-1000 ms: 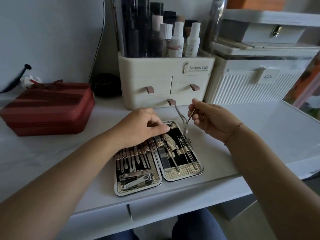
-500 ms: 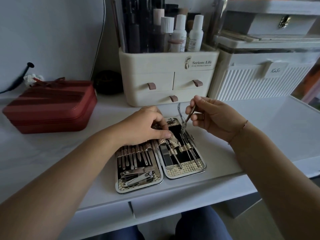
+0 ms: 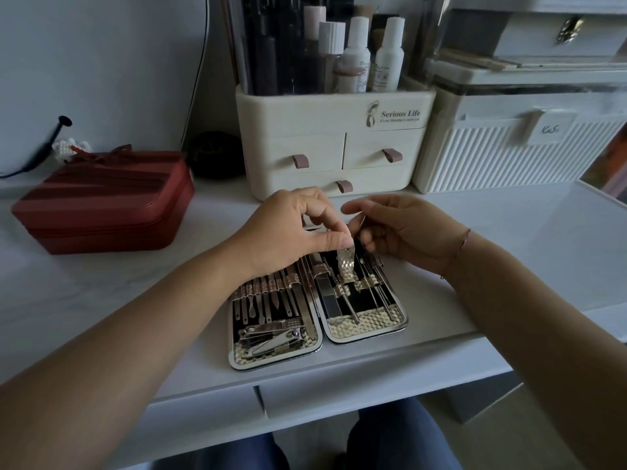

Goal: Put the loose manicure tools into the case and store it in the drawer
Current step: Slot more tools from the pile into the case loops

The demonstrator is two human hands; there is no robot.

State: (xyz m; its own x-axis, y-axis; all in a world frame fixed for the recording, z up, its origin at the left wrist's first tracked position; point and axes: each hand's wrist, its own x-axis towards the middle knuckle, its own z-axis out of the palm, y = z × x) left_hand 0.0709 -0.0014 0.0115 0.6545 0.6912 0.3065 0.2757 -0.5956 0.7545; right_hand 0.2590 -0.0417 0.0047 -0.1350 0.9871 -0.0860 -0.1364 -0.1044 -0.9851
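Observation:
The open manicure case [image 3: 275,363] lies on the white desk near its front edge, with metal tools tucked under gold straps in both halves. My left hand [image 3: 285,232] pinches a gold strap [image 3: 346,266] in the right half and lifts it up. My right hand [image 3: 403,232] holds a metal cuticle nipper [image 3: 359,228] by its handles, with the tool's head down in the right half beside the lifted strap. Most of the nipper is hidden by my fingers.
A cream organizer [image 3: 336,157] with three small drawers and bottles on top stands just behind the case. A red zip case [image 3: 101,201] sits at the left, a white ribbed box [image 3: 509,154] at the right. Desk drawer fronts [image 3: 356,398] run below the front edge.
My right hand has lowered the nipper from above the case down into its right half. My left hand has shifted right and pulled the gold strap upward.

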